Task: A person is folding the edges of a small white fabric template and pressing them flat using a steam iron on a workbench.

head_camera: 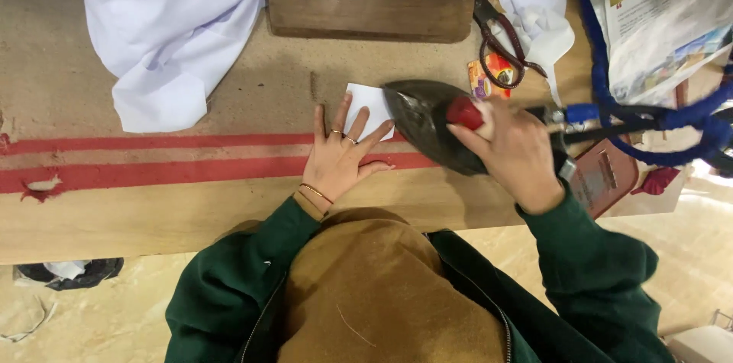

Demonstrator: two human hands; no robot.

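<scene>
My left hand lies flat with fingers spread, pressing down a small white piece of fabric on the padded table. My right hand grips the red handle of a dark metal iron. The iron's pointed tip rests on the right edge of the white piece, close to my left fingertips. A blue cord runs from the back of the iron off to the right.
A wooden block lies at the back. White garments are heaped at the left. Red-handled scissors, white scraps, a small orange packet, a newspaper and a reddish flat object sit at the right.
</scene>
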